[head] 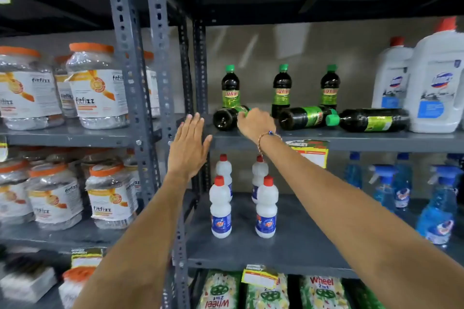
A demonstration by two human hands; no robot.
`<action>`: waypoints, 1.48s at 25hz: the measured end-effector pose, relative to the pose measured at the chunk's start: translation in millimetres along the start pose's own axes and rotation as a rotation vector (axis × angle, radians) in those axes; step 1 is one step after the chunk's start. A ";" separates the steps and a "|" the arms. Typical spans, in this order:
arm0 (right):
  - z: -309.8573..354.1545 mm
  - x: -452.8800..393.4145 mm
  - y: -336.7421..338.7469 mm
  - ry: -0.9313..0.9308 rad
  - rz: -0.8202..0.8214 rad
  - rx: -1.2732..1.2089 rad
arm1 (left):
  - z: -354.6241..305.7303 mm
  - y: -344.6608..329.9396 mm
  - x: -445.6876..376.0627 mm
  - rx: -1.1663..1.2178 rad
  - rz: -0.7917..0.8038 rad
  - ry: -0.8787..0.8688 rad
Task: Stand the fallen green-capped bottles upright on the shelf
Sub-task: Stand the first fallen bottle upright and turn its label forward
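Note:
Three dark bottles with green caps lie on their sides along the front of the grey shelf (351,139): a left one (226,119), a middle one (303,116) and a right one (371,120). Behind them three more stand upright: left (230,88), middle (282,90) and right (330,88). My right hand (256,124) is closed over the left fallen bottle, hiding its neck and cap. Flat and open, with its fingers up, my left hand (189,145) hovers in front of the shelf's left post, holding nothing.
Two big white jugs with red caps (434,83) stand at the shelf's right end. The shelf below holds white bottles with red caps (221,208) and blue spray bottles (439,211). Orange-lidded jars (98,88) fill the left rack. Grey perforated posts (160,83) divide the racks.

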State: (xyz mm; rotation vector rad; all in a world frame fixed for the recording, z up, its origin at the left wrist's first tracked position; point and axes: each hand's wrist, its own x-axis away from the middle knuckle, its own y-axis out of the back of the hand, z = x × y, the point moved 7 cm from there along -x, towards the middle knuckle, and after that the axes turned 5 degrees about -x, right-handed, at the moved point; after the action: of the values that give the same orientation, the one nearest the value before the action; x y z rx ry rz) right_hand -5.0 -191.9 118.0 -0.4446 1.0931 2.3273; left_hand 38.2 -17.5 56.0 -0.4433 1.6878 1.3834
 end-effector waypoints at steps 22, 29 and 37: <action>48.4 -33.0 5.8 -0.280 0.565 0.475 | 4.0 -12.9 7.6 -0.071 -0.390 -0.122; 37.4 -29.8 -35.4 -0.345 0.565 0.095 | 4.3 -11.2 7.4 -0.083 -0.375 -0.106; 58.8 -19.4 -40.0 -0.231 0.693 0.363 | 5.2 -12.8 7.2 -0.084 -0.373 -0.103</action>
State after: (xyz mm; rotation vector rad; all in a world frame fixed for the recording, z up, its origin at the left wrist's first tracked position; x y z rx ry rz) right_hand 29.9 -130.7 139.6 0.3969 1.6963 2.5518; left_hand 45.8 -15.0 42.6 -0.6847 1.3837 1.1820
